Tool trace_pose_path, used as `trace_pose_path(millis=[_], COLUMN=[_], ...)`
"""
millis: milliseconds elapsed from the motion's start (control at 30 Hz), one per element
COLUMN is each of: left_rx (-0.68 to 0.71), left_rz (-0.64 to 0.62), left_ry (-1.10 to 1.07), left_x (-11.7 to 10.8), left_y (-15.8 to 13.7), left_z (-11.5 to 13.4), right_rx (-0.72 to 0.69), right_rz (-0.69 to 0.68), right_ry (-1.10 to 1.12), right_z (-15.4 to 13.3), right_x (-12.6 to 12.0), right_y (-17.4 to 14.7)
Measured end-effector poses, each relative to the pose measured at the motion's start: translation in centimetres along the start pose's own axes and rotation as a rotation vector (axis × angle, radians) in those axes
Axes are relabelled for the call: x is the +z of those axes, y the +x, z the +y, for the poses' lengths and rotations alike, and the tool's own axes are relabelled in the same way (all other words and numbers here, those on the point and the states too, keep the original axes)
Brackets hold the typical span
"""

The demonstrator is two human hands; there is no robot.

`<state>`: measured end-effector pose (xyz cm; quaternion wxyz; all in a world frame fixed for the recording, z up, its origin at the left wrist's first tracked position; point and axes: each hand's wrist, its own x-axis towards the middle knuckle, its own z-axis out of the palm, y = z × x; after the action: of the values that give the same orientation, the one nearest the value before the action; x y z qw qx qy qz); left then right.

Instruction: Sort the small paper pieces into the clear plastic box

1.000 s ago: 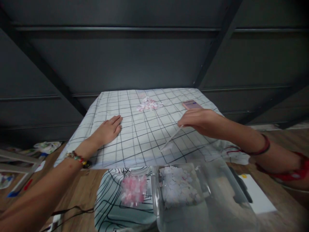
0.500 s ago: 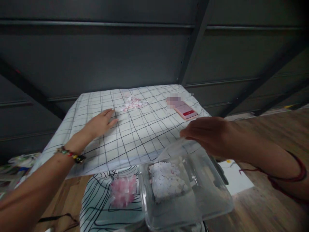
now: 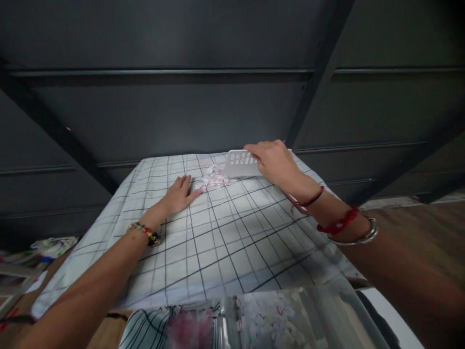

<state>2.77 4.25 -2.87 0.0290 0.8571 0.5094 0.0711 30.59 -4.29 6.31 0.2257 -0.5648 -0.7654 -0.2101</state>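
My left hand [image 3: 180,195] lies flat on the grid-patterned cloth with its fingers spread. Its thumb points at a small pile of white and pink paper scraps [image 3: 214,177]. My right hand [image 3: 272,159] is closed on the top edge of a white slotted plastic piece [image 3: 240,165], perhaps a small basket or tray. That piece stands tilted at the right side of the pile, its lower edge at the scraps. The hand hides its right part.
The checked cloth [image 3: 225,228] covers the table. In front, a clear plastic box [image 3: 334,310] holds many white paper scraps [image 3: 269,310]. Beside it lies a blurred pink packet [image 3: 191,327] on a striped surface [image 3: 145,327]. A dark panelled wall [image 3: 174,116] rises behind the table.
My right hand has moved from above the clear box to the pile and now grips the white slotted piece. My left hand has slid closer to the scraps. The phone is no longer visible.
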Motion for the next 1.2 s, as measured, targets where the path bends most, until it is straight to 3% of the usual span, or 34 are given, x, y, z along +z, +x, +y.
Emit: trace_pose_path(millis=[200,533,733,933,1067,1200], left_rx=[0.036,0.045,0.031,0.019,0.027,0.032], left_rz=[0.003,-0.005,-0.005,-0.028,-0.03,-0.021], left_ry=[0.016,0.039,0.034,0.036,0.028,0.031], left_x=[0.8,0.9,0.6,0.5,0.6,0.5], left_y=[-0.7,-1.5,-1.8,-1.7,-1.8,-1.9], left_z=[-0.6,-0.7,-0.5,-0.5,-0.8,-0.9], right_rx=[-0.056,-0.245,-0.314,-0.296,-0.248,-0.217], right_rz=[0.075,0.19,0.183,0.225,0.058,-0.063], right_ry=[0.01,0.068,0.068,-0.02,-0.031,0.011], right_z=[0.0,-2.2,-2.5,-2.6,-2.0,-0.6], right_x=[3.8,7.3,6.0,5.4,5.5,4.2], right_y=[1.8,1.9,2.7,2.9,3.0,3.5])
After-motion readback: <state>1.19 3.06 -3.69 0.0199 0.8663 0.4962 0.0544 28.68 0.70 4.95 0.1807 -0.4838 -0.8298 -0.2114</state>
